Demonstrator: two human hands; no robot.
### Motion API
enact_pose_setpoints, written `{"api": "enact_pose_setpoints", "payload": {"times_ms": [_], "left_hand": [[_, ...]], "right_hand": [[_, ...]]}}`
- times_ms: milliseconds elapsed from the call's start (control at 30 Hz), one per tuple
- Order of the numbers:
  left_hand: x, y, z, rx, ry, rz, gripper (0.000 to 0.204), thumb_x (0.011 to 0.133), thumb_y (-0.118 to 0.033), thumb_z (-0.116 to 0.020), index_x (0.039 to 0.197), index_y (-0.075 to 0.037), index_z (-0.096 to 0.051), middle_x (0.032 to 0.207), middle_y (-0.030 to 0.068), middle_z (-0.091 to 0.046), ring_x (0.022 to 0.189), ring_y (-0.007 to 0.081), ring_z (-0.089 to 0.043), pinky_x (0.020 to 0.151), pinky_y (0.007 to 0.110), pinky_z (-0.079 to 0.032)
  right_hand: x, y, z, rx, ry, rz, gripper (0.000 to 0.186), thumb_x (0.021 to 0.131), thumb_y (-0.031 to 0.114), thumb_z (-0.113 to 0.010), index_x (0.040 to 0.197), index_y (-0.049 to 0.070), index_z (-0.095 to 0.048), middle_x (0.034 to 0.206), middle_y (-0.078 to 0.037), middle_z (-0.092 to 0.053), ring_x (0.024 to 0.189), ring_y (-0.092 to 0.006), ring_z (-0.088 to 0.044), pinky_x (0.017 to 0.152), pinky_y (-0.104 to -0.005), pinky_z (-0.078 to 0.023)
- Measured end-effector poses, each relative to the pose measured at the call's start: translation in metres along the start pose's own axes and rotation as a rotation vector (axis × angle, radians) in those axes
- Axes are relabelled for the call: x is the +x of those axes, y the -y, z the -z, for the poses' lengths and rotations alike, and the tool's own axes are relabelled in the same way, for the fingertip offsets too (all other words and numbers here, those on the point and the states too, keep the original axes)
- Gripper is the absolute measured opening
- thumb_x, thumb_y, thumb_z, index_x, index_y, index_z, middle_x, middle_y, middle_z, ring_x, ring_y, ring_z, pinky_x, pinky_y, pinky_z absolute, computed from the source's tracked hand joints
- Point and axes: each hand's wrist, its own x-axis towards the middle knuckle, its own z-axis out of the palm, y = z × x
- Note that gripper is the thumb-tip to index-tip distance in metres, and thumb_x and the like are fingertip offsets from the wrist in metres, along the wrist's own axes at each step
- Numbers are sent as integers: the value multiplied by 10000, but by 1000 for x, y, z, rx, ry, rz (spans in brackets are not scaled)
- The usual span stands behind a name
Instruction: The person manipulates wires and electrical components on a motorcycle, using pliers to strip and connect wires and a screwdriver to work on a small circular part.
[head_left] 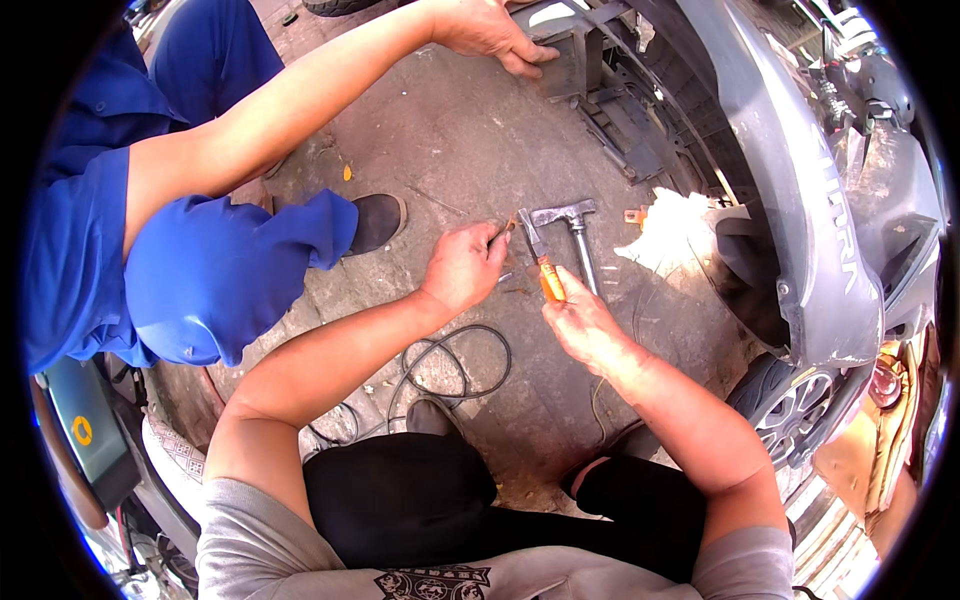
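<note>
Head view: right hand [587, 325] grips an orange-handled tool [549, 278] beside the small piece [511, 225] the left hand [464, 266] pinches.

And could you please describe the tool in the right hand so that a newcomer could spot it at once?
Start from the big curved grey panel on the right, then look left to the hammer on the ground. Just left of its handle, the right hand grips the tool. Its orange handle sets it apart from the all-grey hammer.
</note>
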Motion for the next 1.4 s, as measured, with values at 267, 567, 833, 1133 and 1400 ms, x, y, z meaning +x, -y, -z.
{"api": "enact_pose_setpoints", "payload": {"times_ms": [267, 567, 833, 1133, 1400], "left_hand": [[5, -17, -3, -176, 49, 249, 377, 1045, -346, -550, 940, -4, -667, 833, 264, -663, 827, 477, -661, 727, 517, -515], [4, -9, -7, -297, -13, 302, 443, 1065, -373, -507, 866, -2, -645, 750, 245, -633, 729, 449, -618, 694, 495, -497], [0, -57, 24, -949, 168, 568, 446, 1096, -388, -500, 801, -69, -597, 629, -76, -385, 542, 59, -309, 499, 266, -268], [4, -44, 47, -1033, 328, 506, 356, 1108, -369, -505, 1046, -50, -650, 704, -58, -387, 620, 61, -314, 559, 262, -273], [11, -31, 38, -376, 195, 49, 293, 1102, -271, -518, 1177, -27, -661, 886, 50, -645, 856, 150, -615, 819, 332, -503]], "right_hand": [[17, -22, -17, -274, -208, 265, 207, 923, 47, -545, 1117, -26, -535, 960, -264, -627, 937, -453, -640, 829, -493, -520], [20, -12, 5, -494, -251, 356, 259, 888, 24, -639, 1140, 43, -583, 967, -241, -638, 937, -456, -661, 799, -524, -542], [25, -16, 50, -838, -397, 674, 367, 757, -29, -698, 1088, 105, -611, 1066, -118, -596, 880, -363, -691, 771, -459, -590], [13, 12, 58, -811, -333, 678, 370, 796, -92, -617, 1126, 73, -646, 1114, -120, -585, 980, -370, -645, 863, -453, -548], [-4, 27, 35, -246, -9, 363, 476, 872, -54, -505, 1327, 58, -592, 1092, -208, -668, 957, -337, -674, 856, -412, -531]]}}
